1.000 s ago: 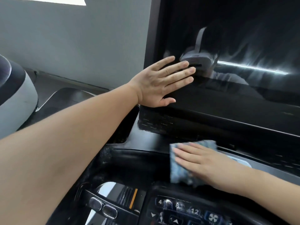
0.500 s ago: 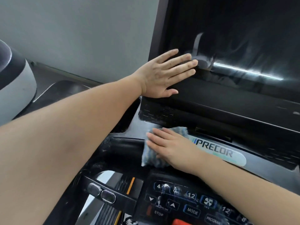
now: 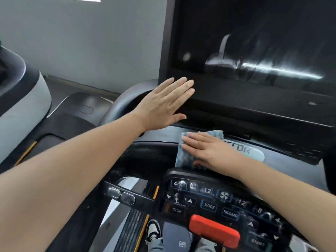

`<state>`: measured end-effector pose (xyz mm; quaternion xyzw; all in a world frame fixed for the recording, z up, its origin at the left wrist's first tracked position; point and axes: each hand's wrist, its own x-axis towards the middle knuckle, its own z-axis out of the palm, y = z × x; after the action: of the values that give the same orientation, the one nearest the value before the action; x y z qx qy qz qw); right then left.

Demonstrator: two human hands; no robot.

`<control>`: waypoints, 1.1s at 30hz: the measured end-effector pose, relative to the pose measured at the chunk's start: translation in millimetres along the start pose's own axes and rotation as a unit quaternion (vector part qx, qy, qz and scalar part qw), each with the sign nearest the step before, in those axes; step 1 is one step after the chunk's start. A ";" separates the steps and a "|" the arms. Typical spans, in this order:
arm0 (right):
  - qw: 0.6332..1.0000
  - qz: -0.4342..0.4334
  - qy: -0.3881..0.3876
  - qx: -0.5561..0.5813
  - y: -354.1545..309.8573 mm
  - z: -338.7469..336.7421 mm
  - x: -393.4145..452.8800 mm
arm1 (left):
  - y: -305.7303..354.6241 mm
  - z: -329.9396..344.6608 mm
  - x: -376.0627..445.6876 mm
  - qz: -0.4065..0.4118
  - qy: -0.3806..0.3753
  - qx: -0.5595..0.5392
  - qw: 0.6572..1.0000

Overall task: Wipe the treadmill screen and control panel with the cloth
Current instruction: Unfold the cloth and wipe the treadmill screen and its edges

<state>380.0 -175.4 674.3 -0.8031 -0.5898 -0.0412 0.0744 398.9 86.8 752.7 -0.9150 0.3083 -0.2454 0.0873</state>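
The treadmill's big black screen [image 3: 254,51] fills the upper right, dark and glossy with streaky reflections. My left hand [image 3: 163,104] lies flat with fingers spread against the screen's lower left corner, holding nothing. Below the screen, a blue cloth [image 3: 187,151] is pressed onto the black console ledge by my right hand [image 3: 209,150], palm down, beside a half-covered oval logo badge [image 3: 252,153]. The control panel [image 3: 218,202] with lit buttons and a red stop bar [image 3: 214,231] sits nearer to me, below the cloth.
A grey wall [image 3: 91,42] stands behind the console at left. Another machine's grey and black housing [image 3: 20,99] is at the far left. A curved black handrail [image 3: 123,100] runs under my left wrist. My shoe [image 3: 153,231] shows on the belt below.
My right hand slid the cloth leftward along the ledge, then back right over the logo. The view tilted down, showing more of the control panel. My left hand stays on the screen's corner.
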 end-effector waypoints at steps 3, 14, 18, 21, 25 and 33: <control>0.997 0.082 0.013 0.001 8.6 -20.2 -86.4 | 20.7 -5.6 -20.7 -0.042 0.022 -0.020 0.999; 0.988 0.152 0.013 -0.040 8.5 -27.9 -147.0 | 65.1 -27.5 -53.2 -0.015 -0.019 -0.037 0.999; 0.994 0.085 0.005 -0.061 15.6 -19.4 -84.9 | 91.2 -28.1 -26.8 0.020 -0.011 -0.052 0.998; 0.994 0.099 0.000 -0.045 15.7 -14.8 -89.2 | 115.6 -23.5 -5.9 0.053 -0.022 -0.078 0.995; 0.983 0.178 0.015 -0.045 14.9 -17.7 -176.3 | 148.9 -19.3 18.8 0.114 -0.057 -0.078 0.989; 0.908 0.401 0.118 -0.024 -18.0 0.6 -315.7 | 210.8 -9.0 68.9 0.169 -0.052 -0.129 0.976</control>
<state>267.8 -467.1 626.4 -0.9628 -0.2034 -0.1168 0.1341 332.0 -122.6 722.1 -0.8645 0.4827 -0.1379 0.0249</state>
